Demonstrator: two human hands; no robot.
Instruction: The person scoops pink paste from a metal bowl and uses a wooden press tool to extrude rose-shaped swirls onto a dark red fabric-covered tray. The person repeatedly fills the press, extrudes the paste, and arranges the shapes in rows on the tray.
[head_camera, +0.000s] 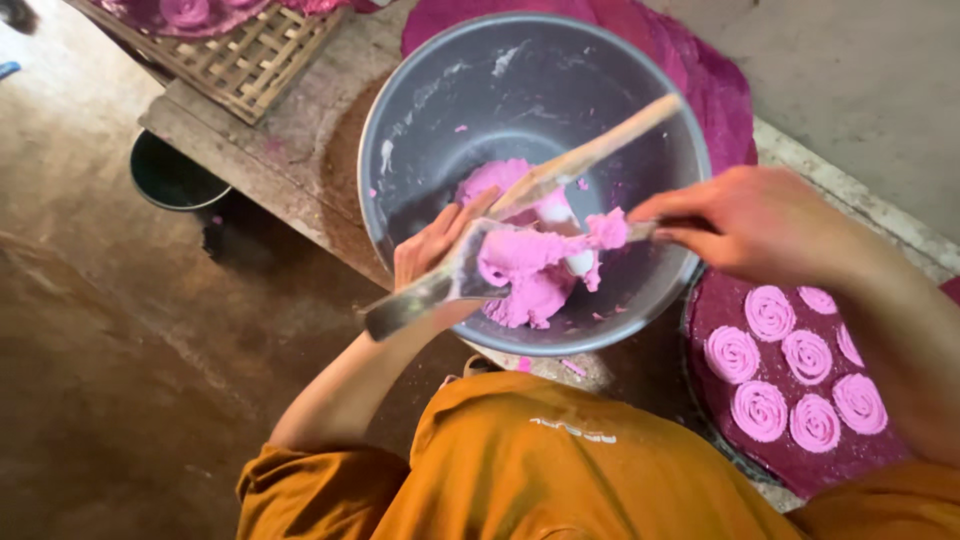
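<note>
Pink spiral rosettes (783, 372) on purple cloth (720, 90); woven bamboo tray (255, 60); dark pot (170, 178).

Counted: one grey metal bowl (420, 110) at centre; two hands, left hand (432, 245) and right hand (765, 222); seven pink spiral pieces (760, 410) on the near right tray, two cut by the edge; one dark bucket (172, 178) far left; one woven tray (255, 55), far left

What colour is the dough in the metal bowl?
Pink dough, clearest in the head view.
</note>
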